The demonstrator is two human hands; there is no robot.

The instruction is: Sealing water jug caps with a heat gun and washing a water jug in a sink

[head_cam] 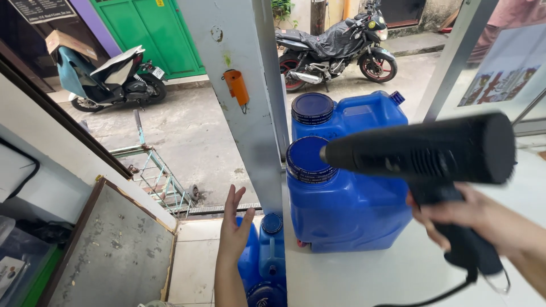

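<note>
My right hand grips the handle of a black heat gun. Its nozzle points at the round dark-blue cap of a blue plastic jug that stands on a white counter. A second blue jug stands right behind the first. My left hand is raised with fingers apart, palm toward the jug, a little to its left, touching nothing.
More blue jugs sit on the tiled floor below the counter edge. A grey pillar with an orange holder rises behind my left hand. A grey board leans at left. Outside stand a scooter and a motorcycle.
</note>
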